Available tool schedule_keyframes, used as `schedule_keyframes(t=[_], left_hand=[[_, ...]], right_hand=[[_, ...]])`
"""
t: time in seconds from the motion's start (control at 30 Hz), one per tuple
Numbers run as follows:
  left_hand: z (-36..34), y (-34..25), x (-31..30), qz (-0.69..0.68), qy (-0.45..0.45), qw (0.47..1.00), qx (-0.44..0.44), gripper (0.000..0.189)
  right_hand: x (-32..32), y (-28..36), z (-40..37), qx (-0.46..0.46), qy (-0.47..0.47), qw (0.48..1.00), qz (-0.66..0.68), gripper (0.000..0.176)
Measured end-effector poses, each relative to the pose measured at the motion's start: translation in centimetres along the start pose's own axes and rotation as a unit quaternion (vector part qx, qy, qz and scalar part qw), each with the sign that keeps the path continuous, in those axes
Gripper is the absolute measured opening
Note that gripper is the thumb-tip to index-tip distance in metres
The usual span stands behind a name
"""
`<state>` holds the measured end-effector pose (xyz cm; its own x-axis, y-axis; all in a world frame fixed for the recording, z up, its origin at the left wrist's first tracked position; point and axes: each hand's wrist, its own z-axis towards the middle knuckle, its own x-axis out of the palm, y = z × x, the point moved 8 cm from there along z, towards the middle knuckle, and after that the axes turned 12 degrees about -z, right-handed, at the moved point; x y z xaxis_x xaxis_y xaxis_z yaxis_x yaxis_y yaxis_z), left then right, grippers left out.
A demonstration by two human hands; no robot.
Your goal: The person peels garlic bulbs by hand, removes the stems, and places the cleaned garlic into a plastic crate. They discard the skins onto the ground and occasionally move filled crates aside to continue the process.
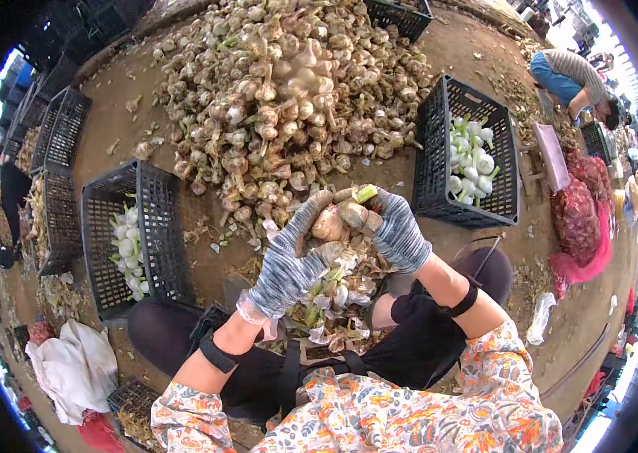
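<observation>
A garlic bulb (328, 226) with brownish outer skin is held in front of me, above my lap. My left hand (286, 260), in a grey knit glove, wraps around its left side with the fingers closed. From the right, my right hand (398, 230), gloved the same way, closes on the bulb's top, thumb pressed against it. A pale green cut stem (366, 194) sticks out by the right fingers. Whether a small tool is inside the right hand is hidden. Below the hands lies a heap of peeled skins and trimmings (338, 291).
A large pile of unpeeled garlic (273, 98) spreads ahead. Black crates with white peeled garlic stand left (164, 249) and right (428, 174). A pink net sack (579, 219) lies farther right. One person (575, 75) bends over at the upper right; another sits at the far left.
</observation>
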<state>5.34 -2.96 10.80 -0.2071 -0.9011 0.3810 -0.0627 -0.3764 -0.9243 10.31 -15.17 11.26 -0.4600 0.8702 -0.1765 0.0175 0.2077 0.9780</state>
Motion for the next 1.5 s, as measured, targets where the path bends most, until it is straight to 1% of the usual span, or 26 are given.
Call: schedule_keyframes(t=[0.03,0.07,0.23,0.3,0.37,0.43,0.5,0.57,0.63,0.67,0.7,0.77,0.8,0.83,0.9,0.97,1.03,1.1,1.13,1.17,1.3,1.33,1.37,1.43,1.47,1.5], left_hand=[[0.2,-0.2,0.1,0.002,0.002,1.0,0.001,0.065],[0.4,-0.2,0.2,-0.01,0.001,1.0,-0.002,0.066],[1.0,-0.4,0.0,-0.042,-0.041,0.998,-0.013,0.071],[0.9,0.3,-0.8,-0.074,-0.069,0.994,-0.05,0.067],[0.7,2.0,-0.9,-0.262,-0.061,0.957,-0.111,0.062],[0.7,2.5,-1.2,-0.244,-0.087,0.96,-0.11,0.059],[0.2,4.4,-2.2,-0.351,-0.204,0.894,-0.191,0.055],[-0.6,7.3,-5.3,-0.305,-0.248,0.884,-0.254,0.054],[-1.8,9.0,-2.3,-0.545,0.061,0.715,-0.433,0.056],[-2.5,11.4,-5.6,-0.296,-0.131,0.81,-0.488,0.062],[-2.5,10.9,-5.0,-0.297,-0.133,0.809,-0.489,0.062],[-1.5,8.6,-6.5,-0.133,-0.251,0.875,-0.392,0.066],[0.7,5.9,-7.1,-0.005,-0.218,0.963,-0.157,0.053],[0.3,4.2,-7.5,0.079,-0.283,0.956,0.004,0.034],[0.2,-1.4,-3.9,0.255,-0.215,0.934,0.128,0.025],[0.9,-1.5,-1.7,0.354,-0.137,0.918,0.114,0.026],[1.2,0.5,-3.1,0.24,-0.157,0.957,0.036,0.022],[1.0,2.3,-4.2,0.156,-0.164,0.974,0.017,0.02],[0.9,2.8,-4.6,0.073,-0.169,0.983,0.001,0.018],[0.9,2.8,-4.9,0.075,-0.168,0.983,0.0,0.018],[0.9,2.9,-5.0,0.03,-0.125,0.991,-0.04,0.015],[1.1,1.8,-4.6,0.116,-0.073,0.991,0.003,0.014],[1.3,0.6,-3.9,0.202,-0.021,0.978,0.048,0.012],[1.5,0.6,-4.2,0.138,-0.003,0.99,0.013,0.013],[1.5,1.0,-3.9,0.024,0.038,0.999,-0.006,0.015],[1.4,1.1,-3.5,-0.088,0.078,0.993,-0.024,0.016]], right_hand=[[0.0,0.0,0.0,0.02,0.016,1.0,0.017,0.049],[-0.4,1.4,0.0,-0.022,-0.004,1.0,0.002,0.019],[-1.1,-0.7,0.7,0.028,-0.001,0.998,-0.061,0.021],[-1.2,1.3,0.9,-0.07,0.016,0.983,-0.17,0.021],[-0.8,-0.5,0.9,-0.007,0.029,0.985,-0.171,0.021],[-0.3,-1.1,0.9,-0.063,0.007,0.987,-0.151,0.023],[0.5,-1.6,0.9,-0.083,0.029,0.985,-0.151,0.025],[1.6,-0.4,0.6,-0.129,0.036,0.968,-0.213,0.027],[2.6,-1.1,0.0,-0.131,0.054,0.963,-0.229,0.026],[2.9,-2.1,-0.1,-0.042,0.083,0.983,-0.156,0.025],[3.2,-3.0,-0.3,0.048,0.108,0.989,-0.084,0.024],[3.1,-4.5,-0.3,0.13,0.114,0.983,-0.06,0.023],[2.5,-5.0,0.2,0.1,0.054,0.992,-0.06,0.023],[1.7,-5.0,0.5,0.068,-0.005,0.996,-0.06,0.023],[1.8,-4.9,0.8,0.075,-0.005,0.993,-0.09,0.023],[1.8,-2.0,0.6,-0.092,-0.075,0.982,-0.148,0.021],[1.7,-2.1,0.3,-0.093,-0.071,0.982,-0.151,0.021],[2.3,-5.4,-0.1,0.101,0.009,0.994,0.039,0.02],[2.3,-6.1,0.3,0.121,0.009,0.981,0.149,0.017],[0.8,-5.1,0.6,0.051,-0.017,0.997,-0.047,0.013],[0.2,-7.0,1.0,0.103,0.022,0.988,0.111,0.018],[1.5,-7.5,0.2,0.282,-0.035,0.868,0.408,0.015],[1.4,-8.2,0.3,0.282,-0.038,0.867,0.41,0.015],[1.1,-11.2,0.0,0.352,-0.042,0.886,0.3,0.017],[2.3,-10.1,-0.2,0.403,0.022,0.778,0.481,0.023],[2.2,-11.2,-0.1,0.402,0.023,0.778,0.482,0.023]])
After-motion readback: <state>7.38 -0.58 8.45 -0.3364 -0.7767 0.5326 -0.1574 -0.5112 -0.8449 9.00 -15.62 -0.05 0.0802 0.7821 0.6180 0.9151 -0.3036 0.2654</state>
